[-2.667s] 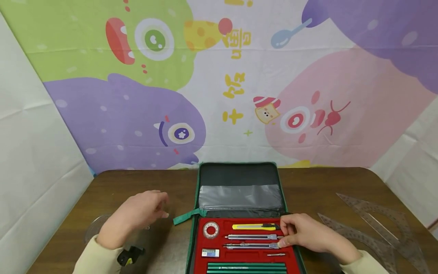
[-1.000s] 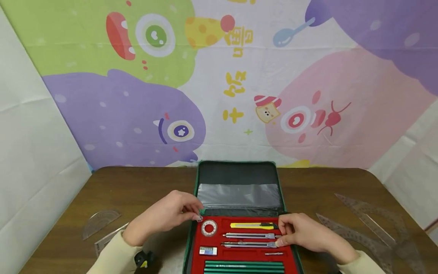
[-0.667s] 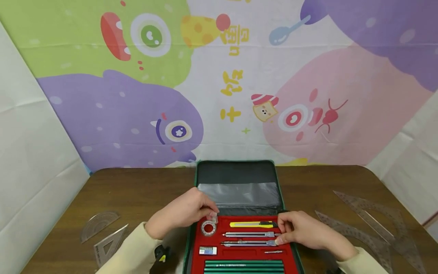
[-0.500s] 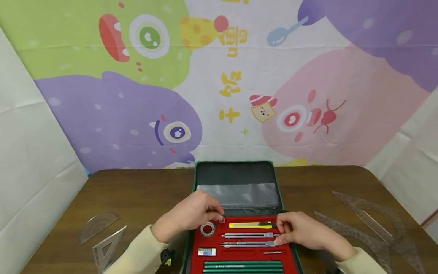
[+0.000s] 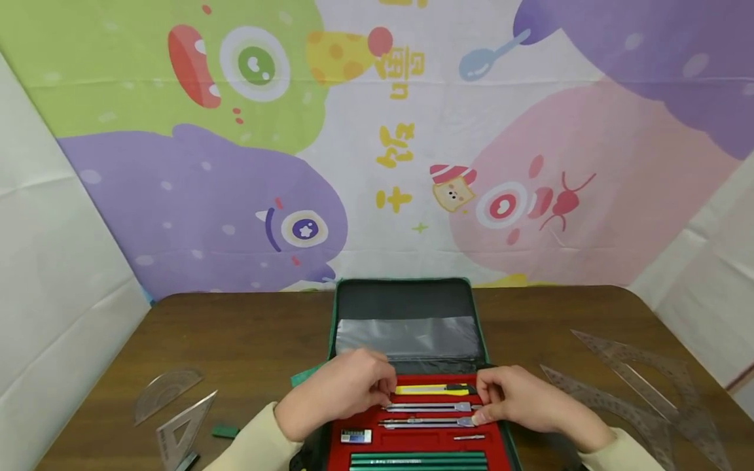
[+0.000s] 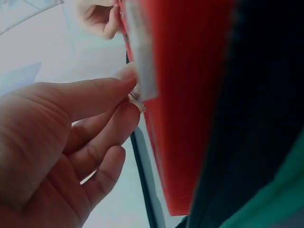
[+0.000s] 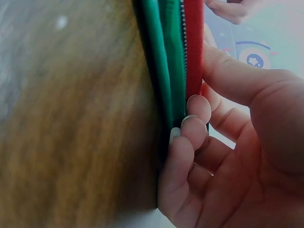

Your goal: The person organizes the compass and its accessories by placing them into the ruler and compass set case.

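An unzipped green case [image 5: 406, 301] with a red tray [image 5: 497, 451] lies at the table's near middle. My left hand [image 5: 341, 389] is over the tray's upper left, pinching a small clear piece [image 6: 135, 92] between thumb and fingertips; its kind is unclear. That hand hides the white ring-shaped dial. My right hand [image 5: 524, 399] grips the tray's right edge, thumb on top, fingers curled at the green zipped side [image 7: 166, 61]. Set in the tray are a yellow utility knife [image 5: 432, 390], two compasses [image 5: 427, 407], an eraser [image 5: 356, 436], a small metal part [image 5: 469, 437] and green pencils [image 5: 418, 460].
A clear protractor [image 5: 161, 394] and a small set square [image 5: 182, 428] lie left on the wooden table [image 5: 253, 327]. Near the left sleeve is a small green piece [image 5: 225, 431]. Large clear set squares [image 5: 662, 366] lie at the right. Behind hangs a cartoon-printed cloth [image 5: 406, 255].
My left hand has come from the table at the left across to the tray with the small clear piece, now covering the ring-shaped dial. My right hand has stayed at the tray's right edge.
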A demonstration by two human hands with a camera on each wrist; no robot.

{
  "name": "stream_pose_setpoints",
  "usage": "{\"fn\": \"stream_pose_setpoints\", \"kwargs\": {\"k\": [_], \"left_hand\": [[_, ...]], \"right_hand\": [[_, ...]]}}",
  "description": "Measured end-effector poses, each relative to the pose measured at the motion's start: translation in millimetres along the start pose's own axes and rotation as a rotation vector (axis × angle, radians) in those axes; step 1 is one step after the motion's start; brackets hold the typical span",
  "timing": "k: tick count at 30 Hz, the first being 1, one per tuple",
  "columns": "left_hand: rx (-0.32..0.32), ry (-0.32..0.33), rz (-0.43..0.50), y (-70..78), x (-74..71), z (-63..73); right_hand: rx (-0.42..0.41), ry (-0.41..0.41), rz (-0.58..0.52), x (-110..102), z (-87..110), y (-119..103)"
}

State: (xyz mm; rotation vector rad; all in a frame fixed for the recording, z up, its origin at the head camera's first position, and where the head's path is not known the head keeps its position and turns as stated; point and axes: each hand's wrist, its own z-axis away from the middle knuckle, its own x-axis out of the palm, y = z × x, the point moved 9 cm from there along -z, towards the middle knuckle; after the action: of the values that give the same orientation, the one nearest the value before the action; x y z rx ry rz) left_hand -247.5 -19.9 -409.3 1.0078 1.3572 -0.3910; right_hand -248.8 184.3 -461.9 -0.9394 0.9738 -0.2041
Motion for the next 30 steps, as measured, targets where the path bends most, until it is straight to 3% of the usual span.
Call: {"fn": "stream_pose_setpoints", "kwargs": {"k": [14,23,30], "left_hand": [[-0.106,0.024,-0.047,-16.3,1.2,3.4],[-0.052,0.004,-0.023,-15.8,2.9,6.8],[-0.05,0.024,-0.132,-14.9,2.6,6.6]], "right_hand": [[-0.027,-0.006,0.013,0,0.2,-1],[-0.007,-0.004,0.002,1,0.6,0],[-0.009,0.003,0.016,0,0.2,0]]}}
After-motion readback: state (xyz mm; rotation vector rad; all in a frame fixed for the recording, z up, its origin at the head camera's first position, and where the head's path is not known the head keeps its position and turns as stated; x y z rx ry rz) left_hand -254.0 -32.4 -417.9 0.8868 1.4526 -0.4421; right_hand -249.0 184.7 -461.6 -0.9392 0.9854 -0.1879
